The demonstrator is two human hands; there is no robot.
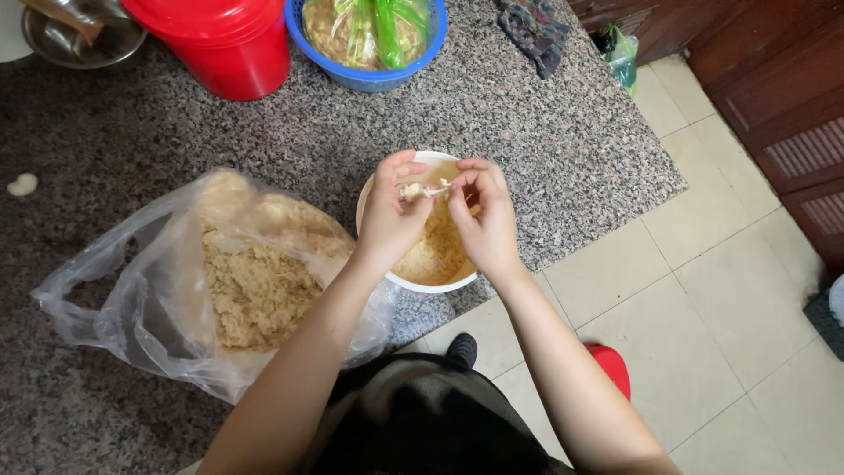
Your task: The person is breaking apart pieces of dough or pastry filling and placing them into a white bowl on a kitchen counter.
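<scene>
Both bare forearms reach up to a round white bowl (420, 283) of tan shredded food on the speckled grey granite counter (527, 132). Left hand (389, 215) and right hand (485, 220) pinch a pale stringy shred (422, 189) between fingertips, over the bowl. Clear plastic bag (158, 299) of similar shreds lies just left; red plastic bucket (220, 40) and blue basket (369, 79) sit behind.

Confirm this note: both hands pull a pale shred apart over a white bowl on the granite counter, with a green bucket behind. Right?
Not quite. The bucket is red, not green, as the head view shows. The rest holds: the left hand and right hand pull a pale shred apart over the white bowl on the granite counter.
</scene>
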